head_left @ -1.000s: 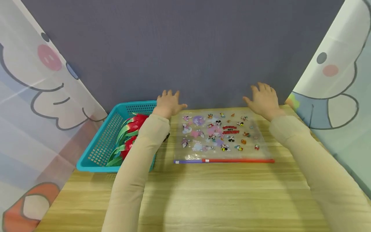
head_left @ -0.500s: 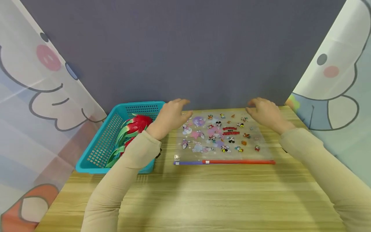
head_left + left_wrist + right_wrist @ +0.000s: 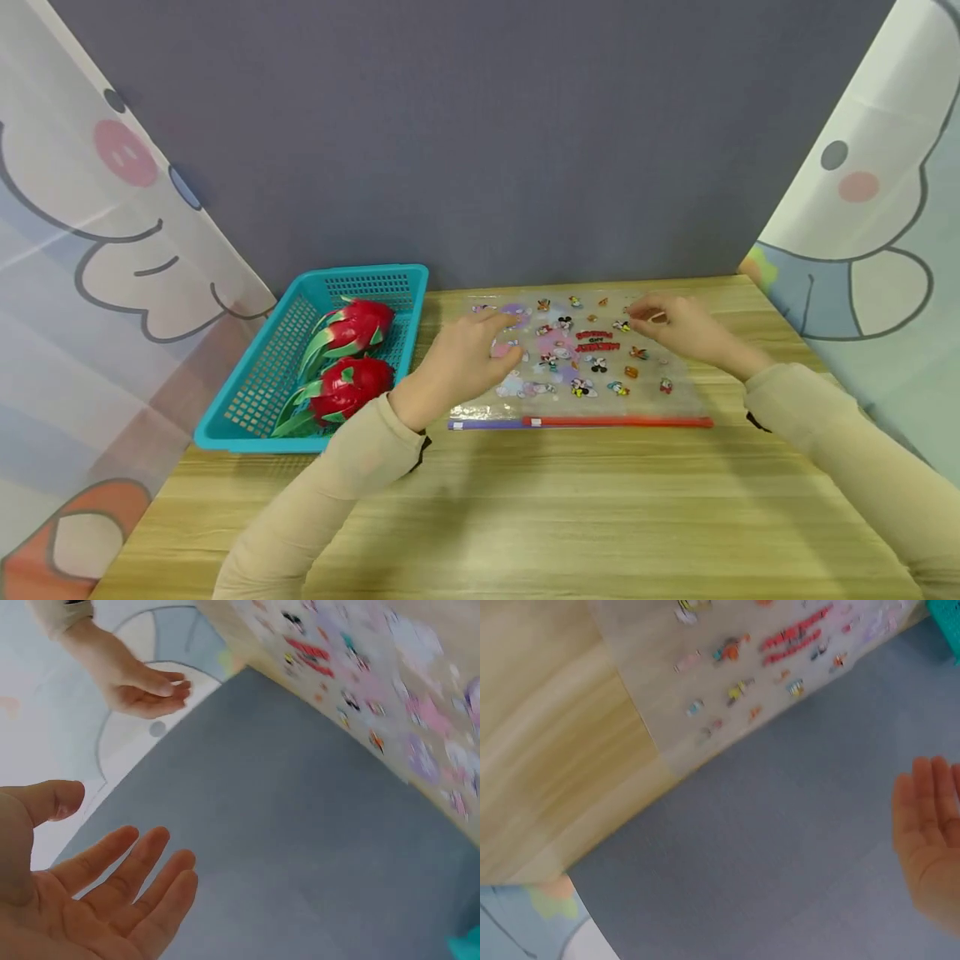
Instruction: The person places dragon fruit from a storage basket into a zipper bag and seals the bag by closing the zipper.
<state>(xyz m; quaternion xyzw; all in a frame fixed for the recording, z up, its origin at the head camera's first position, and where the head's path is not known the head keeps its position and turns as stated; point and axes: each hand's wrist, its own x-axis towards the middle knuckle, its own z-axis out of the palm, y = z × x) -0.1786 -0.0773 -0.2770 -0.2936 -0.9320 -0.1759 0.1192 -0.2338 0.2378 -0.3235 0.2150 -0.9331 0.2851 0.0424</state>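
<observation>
Two clear zip bags, partly overlapping, lie flat on the table. The one with purple and pink prints [image 3: 513, 383] has a purple slider strip along its near edge. The other, with cartoon prints and red lettering [image 3: 597, 340], has a red slider strip. Over the left side of the bags hovers my left hand [image 3: 468, 358], fingers spread and slightly bent, holding nothing. My right hand [image 3: 675, 327] hovers above the far right part, its fingers loosely curved with nothing between them. Both palms show in the left wrist view, mine [image 3: 112, 900] at lower left.
On the left stands a turquoise basket [image 3: 247, 367] holding two red dragon fruits with green leaves, the far one [image 3: 363, 321] and the near one [image 3: 352, 387]. A dark grey panel [image 3: 480, 142] rises behind the wooden table [image 3: 570, 508]. Printed curtains flank both sides.
Both hands have come down and nearer from the far edge; the left also swung left, then right over the bags. The dragon fruits are now fully uncovered. Bags and basket stay put.
</observation>
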